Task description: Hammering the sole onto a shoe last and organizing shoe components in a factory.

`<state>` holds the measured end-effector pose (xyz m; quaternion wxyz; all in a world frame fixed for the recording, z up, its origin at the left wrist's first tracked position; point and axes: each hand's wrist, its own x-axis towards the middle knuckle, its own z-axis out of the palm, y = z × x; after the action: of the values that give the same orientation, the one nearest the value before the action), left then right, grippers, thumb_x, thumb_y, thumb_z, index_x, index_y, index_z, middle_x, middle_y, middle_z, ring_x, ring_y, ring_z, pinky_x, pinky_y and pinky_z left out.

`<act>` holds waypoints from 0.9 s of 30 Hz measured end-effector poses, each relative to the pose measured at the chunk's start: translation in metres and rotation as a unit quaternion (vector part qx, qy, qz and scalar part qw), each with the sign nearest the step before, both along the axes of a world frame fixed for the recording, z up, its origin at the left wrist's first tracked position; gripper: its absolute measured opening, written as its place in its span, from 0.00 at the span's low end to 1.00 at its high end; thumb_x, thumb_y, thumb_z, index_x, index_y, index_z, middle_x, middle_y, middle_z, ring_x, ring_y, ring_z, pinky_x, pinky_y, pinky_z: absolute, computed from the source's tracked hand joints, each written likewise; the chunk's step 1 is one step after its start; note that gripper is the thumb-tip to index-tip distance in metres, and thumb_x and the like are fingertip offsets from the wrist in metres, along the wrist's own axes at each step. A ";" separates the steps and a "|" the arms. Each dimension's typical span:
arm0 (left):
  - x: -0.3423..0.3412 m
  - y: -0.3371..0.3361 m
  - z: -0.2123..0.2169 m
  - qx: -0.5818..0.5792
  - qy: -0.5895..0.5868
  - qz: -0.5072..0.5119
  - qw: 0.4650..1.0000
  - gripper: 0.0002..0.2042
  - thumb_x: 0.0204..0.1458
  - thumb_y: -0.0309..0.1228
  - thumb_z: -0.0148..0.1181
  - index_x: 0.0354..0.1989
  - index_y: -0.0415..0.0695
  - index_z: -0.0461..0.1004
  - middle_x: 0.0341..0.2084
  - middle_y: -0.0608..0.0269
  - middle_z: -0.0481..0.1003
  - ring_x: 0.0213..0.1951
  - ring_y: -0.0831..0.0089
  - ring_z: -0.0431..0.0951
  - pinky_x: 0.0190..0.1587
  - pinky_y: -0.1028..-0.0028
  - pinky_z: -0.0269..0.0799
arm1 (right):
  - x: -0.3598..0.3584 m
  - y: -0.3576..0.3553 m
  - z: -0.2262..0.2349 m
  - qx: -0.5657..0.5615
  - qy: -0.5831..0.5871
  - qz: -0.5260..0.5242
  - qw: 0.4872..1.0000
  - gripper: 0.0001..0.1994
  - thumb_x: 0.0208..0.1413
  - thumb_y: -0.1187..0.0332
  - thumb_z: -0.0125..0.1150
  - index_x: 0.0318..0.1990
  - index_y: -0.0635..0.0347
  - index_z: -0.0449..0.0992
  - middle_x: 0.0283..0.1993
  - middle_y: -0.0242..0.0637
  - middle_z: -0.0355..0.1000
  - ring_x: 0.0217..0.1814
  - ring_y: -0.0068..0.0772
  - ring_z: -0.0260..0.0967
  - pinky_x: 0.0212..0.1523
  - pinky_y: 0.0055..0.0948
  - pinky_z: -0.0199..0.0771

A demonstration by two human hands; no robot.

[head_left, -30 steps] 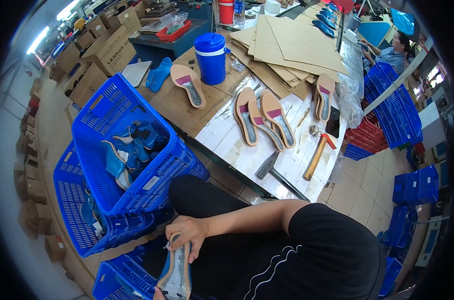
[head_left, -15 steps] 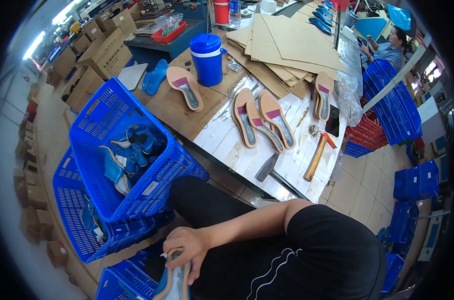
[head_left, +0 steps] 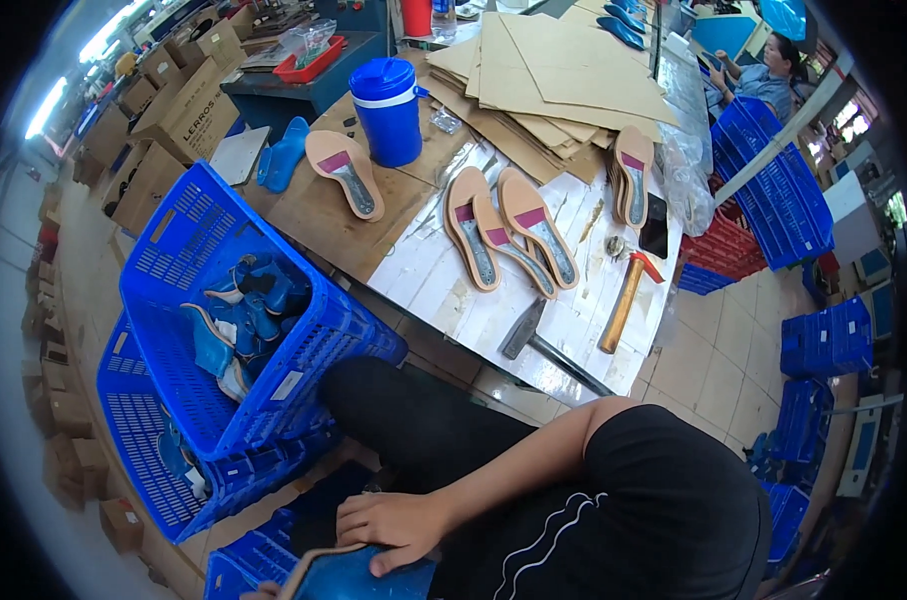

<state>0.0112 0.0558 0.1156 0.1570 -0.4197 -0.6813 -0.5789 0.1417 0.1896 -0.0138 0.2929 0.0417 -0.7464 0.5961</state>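
Under the right grip (head_left: 399, 525) — blue shoe (head_left: 369, 581)

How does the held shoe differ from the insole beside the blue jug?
The shoe shows blue with a tan edge; the insole is tan and grey with a purple patch. The shoe is in the right hand, partly out of frame; the insole lies whole on the table. Both show tan.

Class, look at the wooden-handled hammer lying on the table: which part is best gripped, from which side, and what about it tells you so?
Probably the middle of the hammer's wooden handle, reached from above and the near side of the table. The handle is long, slim and uncovered, and its free end points nearer, while the red end points away.
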 end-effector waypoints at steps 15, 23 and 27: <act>-0.017 0.101 -0.060 -0.003 -0.397 -0.094 0.913 0.11 0.72 0.36 0.60 0.50 0.39 0.78 0.38 0.64 0.81 0.36 0.78 0.79 0.41 0.78 0.76 | 0.048 0.034 0.040 -0.417 -0.123 -0.002 0.901 0.37 0.77 0.44 0.49 0.80 0.63 0.55 0.71 0.45 0.67 0.71 0.33 0.65 0.71 0.32 0.67; 0.031 0.087 -0.109 -0.040 -0.437 -0.194 0.877 0.28 0.74 0.53 0.49 0.62 0.36 0.72 0.31 0.63 0.78 0.34 0.76 0.78 0.39 0.76 0.73 | 0.032 0.078 0.046 -0.491 -0.087 -0.083 0.863 0.31 0.78 0.51 0.51 0.79 0.61 0.60 0.68 0.39 0.71 0.66 0.24 0.68 0.67 0.28 0.69; 0.040 0.068 -0.166 -0.101 -0.208 -0.175 0.957 0.21 0.72 0.36 0.54 0.28 0.33 0.77 0.20 0.63 0.76 0.24 0.76 0.75 0.30 0.76 0.66 | -0.031 0.133 0.051 -0.461 -0.072 -0.063 0.882 0.33 0.77 0.46 0.51 0.77 0.61 0.62 0.64 0.36 0.75 0.65 0.23 0.69 0.66 0.28 0.69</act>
<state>0.0513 0.1237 -0.0507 -0.1357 -0.4161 -0.6697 -0.6000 0.1111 0.3221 0.0377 0.2617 -0.1880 -0.4076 0.8544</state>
